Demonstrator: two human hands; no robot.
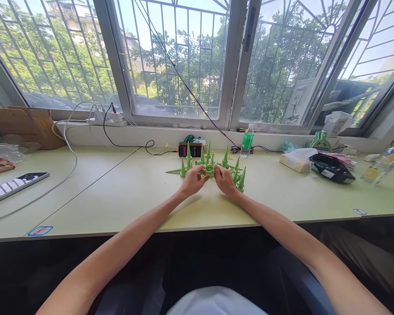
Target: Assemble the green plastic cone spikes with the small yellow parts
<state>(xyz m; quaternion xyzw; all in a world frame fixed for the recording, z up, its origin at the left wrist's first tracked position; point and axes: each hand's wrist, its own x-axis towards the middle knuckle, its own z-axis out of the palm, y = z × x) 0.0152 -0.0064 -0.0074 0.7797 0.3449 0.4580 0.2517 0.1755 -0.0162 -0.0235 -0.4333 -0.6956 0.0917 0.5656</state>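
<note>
Both of my hands meet over a cluster of green plastic cone spikes (238,176) standing on the pale table (124,192). My left hand (193,180) and my right hand (223,179) are closed in a pinch on one green spike piece (209,169), held between them just above the table. More green spikes (187,162) stand upright behind and to both sides, and one lies flat at the left (173,171).
A small black timer (190,150) and a green bottle (247,144) stand behind the spikes. Cables (128,145) run to a power strip (107,121) on the sill. A tablet (13,187) lies left; a black device (331,169), tissue pack (297,160) and bottle (377,168) lie right.
</note>
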